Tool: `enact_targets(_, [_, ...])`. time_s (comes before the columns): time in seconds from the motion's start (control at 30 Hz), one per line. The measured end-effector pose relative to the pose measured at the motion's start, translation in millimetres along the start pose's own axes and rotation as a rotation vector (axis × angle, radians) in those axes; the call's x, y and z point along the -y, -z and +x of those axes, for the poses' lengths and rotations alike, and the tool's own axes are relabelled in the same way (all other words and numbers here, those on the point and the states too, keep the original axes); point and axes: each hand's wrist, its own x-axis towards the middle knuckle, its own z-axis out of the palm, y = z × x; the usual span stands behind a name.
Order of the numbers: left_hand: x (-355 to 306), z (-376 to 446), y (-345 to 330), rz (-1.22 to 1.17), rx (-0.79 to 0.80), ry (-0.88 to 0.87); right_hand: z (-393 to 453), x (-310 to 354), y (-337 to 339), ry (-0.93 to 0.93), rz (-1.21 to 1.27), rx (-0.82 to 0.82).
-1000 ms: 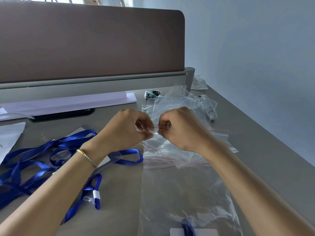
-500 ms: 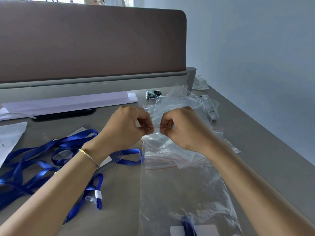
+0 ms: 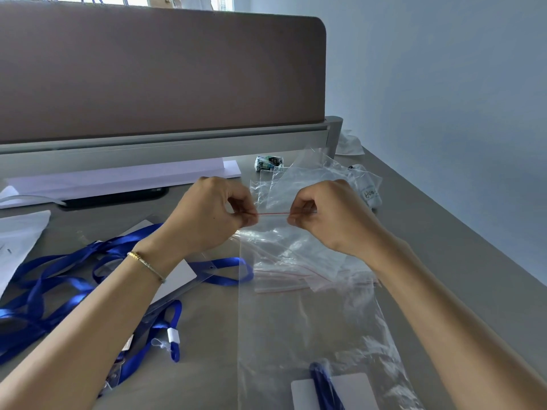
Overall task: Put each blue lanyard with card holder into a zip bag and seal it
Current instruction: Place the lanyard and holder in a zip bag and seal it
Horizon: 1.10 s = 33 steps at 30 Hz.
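Note:
A clear zip bag (image 3: 307,327) hangs lengthwise from my hands down to the near table edge. A blue lanyard with a white card holder (image 3: 328,389) lies inside it at the bottom. My left hand (image 3: 213,214) pinches the left end of the bag's red zip strip. My right hand (image 3: 328,214) pinches the strip further right, and a short stretch of red line shows between them. Several loose blue lanyards with card holders (image 3: 74,279) lie tangled on the table at the left.
A pile of spare zip bags (image 3: 302,261) lies under and behind my hands. A brown desk partition (image 3: 159,75) closes the back. White paper (image 3: 17,241) sits far left, and a small printed packet (image 3: 268,163) lies by the partition base.
My hands have drawn apart along the zip strip, my right hand sliding rightward. More of the red line shows between them.

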Motion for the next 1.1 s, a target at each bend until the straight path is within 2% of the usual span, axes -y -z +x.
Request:
enact_targets(0.33, [4.4,-0.1,3.9,0.037,0.006,0.047,1.3,-7.1,2.7,-0.017,-0.004,-0.017])
enact_targets(0.43, [-2.9,-2.2,2.8,0.246,0.053,0.066,0.6,-2.1,0.3,0.014,-0.071,-0.024])
enact_targets(0.53, [-15.0,-4.2,0.2,0.393,0.062,-0.009,-2.7,6.8,-1.6,0.032,-0.119,-0.007])
enact_targets(0.7, [-22.2,-4.4,-11.2,0.33,-0.025,-0.13,-7.4,20.5,-1.4,0.059,-0.181,0.021])
enact_targets(0.9, [-16.6,-2.8,-10.7,0.22,-0.051,-0.129,-6.9,20.0,-0.7,0.057,-0.092,0.037])
enact_targets(1.1, [-8.7,0.5,-7.2,0.118,-0.038,-0.138,-6.2,16.3,4.3,0.07,-0.064,-0.022])
